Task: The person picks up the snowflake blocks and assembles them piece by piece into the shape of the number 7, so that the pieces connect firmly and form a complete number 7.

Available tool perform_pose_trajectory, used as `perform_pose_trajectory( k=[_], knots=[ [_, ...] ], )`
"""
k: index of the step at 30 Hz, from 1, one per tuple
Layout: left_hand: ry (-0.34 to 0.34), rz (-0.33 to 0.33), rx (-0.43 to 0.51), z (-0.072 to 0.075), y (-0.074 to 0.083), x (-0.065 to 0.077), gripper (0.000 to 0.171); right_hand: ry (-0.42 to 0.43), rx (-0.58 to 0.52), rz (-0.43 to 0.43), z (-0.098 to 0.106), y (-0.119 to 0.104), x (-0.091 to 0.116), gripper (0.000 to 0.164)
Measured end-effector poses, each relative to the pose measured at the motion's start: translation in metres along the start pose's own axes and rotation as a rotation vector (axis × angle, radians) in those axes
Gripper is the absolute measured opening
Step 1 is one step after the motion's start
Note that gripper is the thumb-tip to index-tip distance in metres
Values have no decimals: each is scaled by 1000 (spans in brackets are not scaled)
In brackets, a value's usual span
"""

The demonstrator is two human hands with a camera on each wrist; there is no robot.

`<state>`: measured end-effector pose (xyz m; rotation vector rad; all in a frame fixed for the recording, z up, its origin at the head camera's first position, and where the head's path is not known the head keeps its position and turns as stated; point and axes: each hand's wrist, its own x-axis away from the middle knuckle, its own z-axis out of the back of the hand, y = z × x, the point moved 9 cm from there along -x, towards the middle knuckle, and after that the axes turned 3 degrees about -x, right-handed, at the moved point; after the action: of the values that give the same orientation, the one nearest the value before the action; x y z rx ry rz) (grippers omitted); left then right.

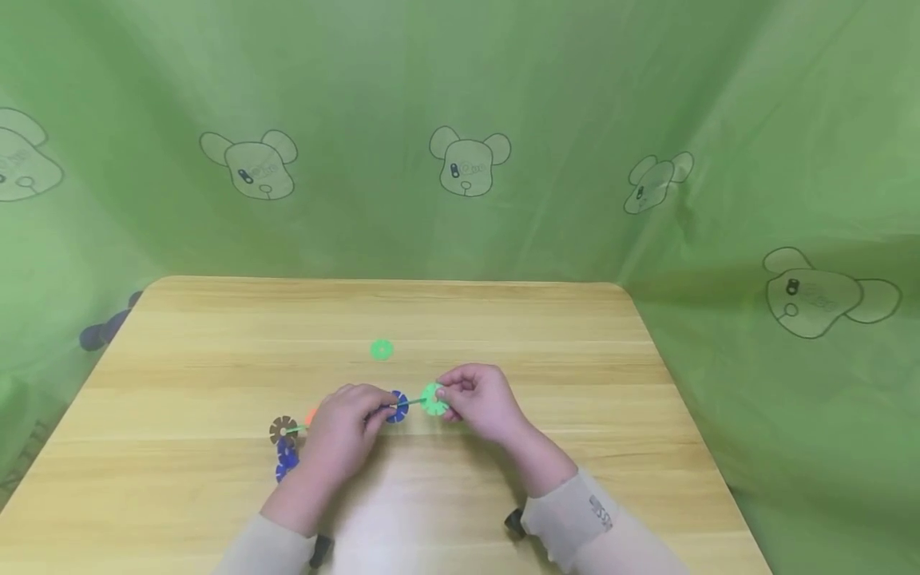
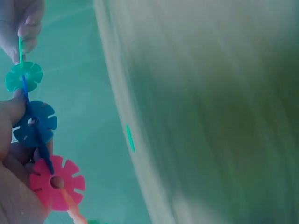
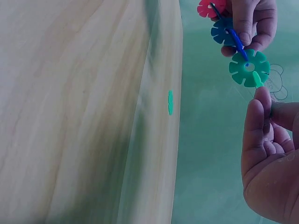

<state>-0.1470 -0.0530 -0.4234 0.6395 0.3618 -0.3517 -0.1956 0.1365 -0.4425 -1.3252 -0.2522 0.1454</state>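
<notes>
Notched plastic discs slotted together form a chain held between both hands. My left hand (image 1: 343, 427) pinches it around a blue disc (image 2: 42, 123), with another blue disc set edge-on through it. Beyond them, a green disc (image 3: 238, 70) is joined toward the right. My right hand (image 1: 490, 401) pinches the light green disc (image 1: 430, 404) at the right end; in the right wrist view this disc shows edge-on, slotted into the other green one. Left of the left hand the chain continues with a pink-orange disc (image 2: 70, 179), a brown disc (image 1: 275, 432) and dark blue discs (image 1: 287, 459).
A loose green disc (image 1: 374, 350) lies flat on the wooden table (image 1: 539, 335), beyond the hands. Green curtain (image 1: 359, 224) with bear-head drawings surrounds the table's back and sides. Both forearms, in light sleeves (image 1: 575, 519), reach over the near edge.
</notes>
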Motion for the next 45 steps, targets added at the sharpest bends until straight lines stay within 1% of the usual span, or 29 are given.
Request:
perform_pose_trajectory(
  k=[7, 9, 14, 18, 21, 24, 28, 35, 38, 39, 41, 43, 45],
  knots=[
    [37, -36, 4, 0, 2, 0, 12, -8, -20, 17, -4, 1, 1, 9],
    [59, -53, 2, 2, 3, 1, 12, -12, -22, 29, -5, 0, 1, 9],
    [110, -112, -11, 6, 9, 4, 16, -31, -24, 51, -6, -2, 2, 9],
    [138, -172, -24, 7, 17, 5, 17, -56, -24, 56, -7, -2, 1, 9],
    [146, -190, -34, 8, 20, 6, 16, -74, -33, 45, -9, -1, 1, 9],
    [137, -178, -43, 7, 19, 7, 16, -75, -36, 40, -10, 0, 1, 8],
    [109, -161, -37, 5, 16, 7, 15, -88, -38, 41, -12, 1, -1, 9],
    [53, -126, -10, 5, 5, 6, 14, -165, 2, 57, -16, 2, -8, 11],
    [29, -100, -7, 5, 2, 5, 14, -141, 12, 65, -11, 2, -16, 11],
    [20, -91, -7, 5, 1, 5, 14, -118, 24, 69, -8, 2, -20, 11],
    [6, -74, -3, 4, -1, 5, 13, -50, 103, 95, -1, 0, -29, 12],
    [-6, -55, 1, 3, -2, 5, 13, 12, 219, 120, 4, -2, -40, 16],
    [-17, -39, 5, 2, -3, 5, 12, 57, 363, 134, 5, -3, -50, 23]
  ],
)
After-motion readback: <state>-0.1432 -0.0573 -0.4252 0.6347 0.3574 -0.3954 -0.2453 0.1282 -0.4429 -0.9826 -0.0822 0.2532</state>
